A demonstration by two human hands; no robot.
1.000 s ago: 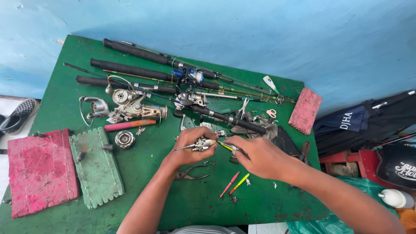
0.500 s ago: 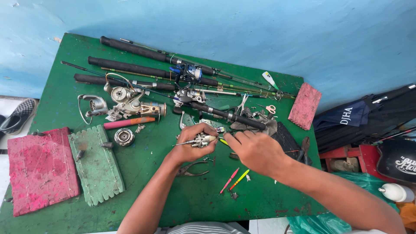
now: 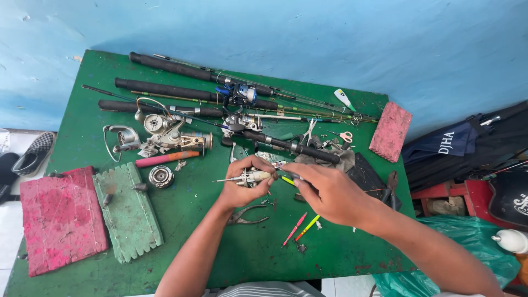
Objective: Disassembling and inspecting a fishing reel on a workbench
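Reel part: a small metal reel part held just above the green table, long axis level, thin shaft pointing left.
Left hand: the left hand curls around it, forearm rising from below.
Right hand: the right hand pinches a thin tool at its right end.

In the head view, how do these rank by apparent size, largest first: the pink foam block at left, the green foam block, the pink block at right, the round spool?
1. Pink foam block at left
2. Green foam block
3. Pink block at right, though it lies farther away
4. Round spool
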